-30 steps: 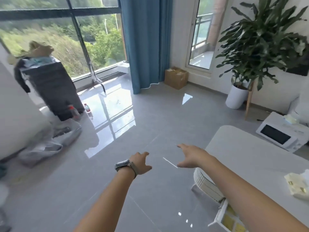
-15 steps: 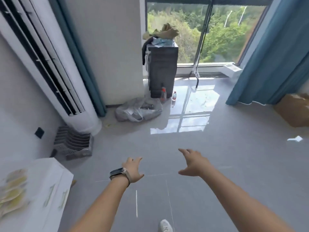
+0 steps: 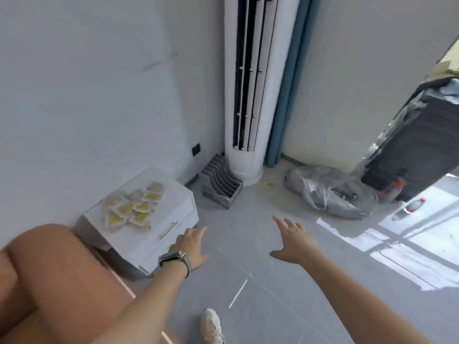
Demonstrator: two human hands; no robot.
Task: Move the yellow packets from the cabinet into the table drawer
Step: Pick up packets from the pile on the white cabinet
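A lived-in home room: tower air conditioner (image 3: 250, 95) in the corner, blue curtain (image 3: 285, 95) (partly hidden), tan sofa (image 3: 49, 281).

No text, label, brand, number or sign could be read anywhere in the view. The yellow packets (image 3: 134, 207), lying up and to the left of the left hand's fingers (image 3: 198, 233), showed only blurred yellow patches with no legible print. The bottle (image 3: 414, 206) with a red label, far to the right of the right hand's fingers (image 3: 285, 223), was too small and smeared to read.
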